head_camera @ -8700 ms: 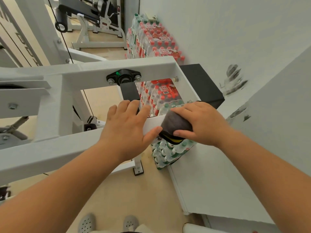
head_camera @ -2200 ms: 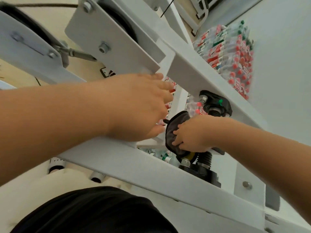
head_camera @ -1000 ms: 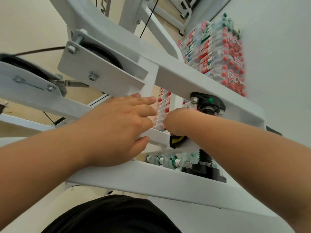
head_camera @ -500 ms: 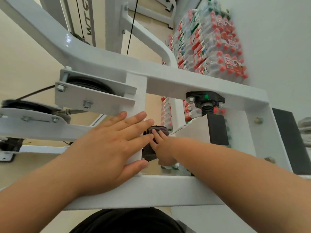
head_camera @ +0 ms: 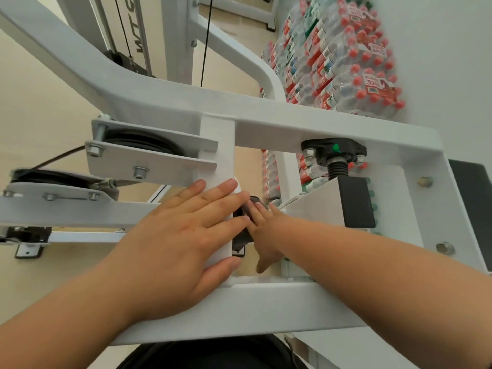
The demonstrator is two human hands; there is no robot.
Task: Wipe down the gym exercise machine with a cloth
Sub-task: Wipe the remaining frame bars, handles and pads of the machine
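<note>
**Gym machine, cloth against its post**

Left grip lies flat, open, on the white post. Right grip, fingers straight, presses the dark cloth to the post's side. Water bottle packs stand farthest.

I see a bright, even picture with soft light and faint shadows. The white frame bends near the edges. The bottles at 1 o'clock look a bit blurry.
</note>
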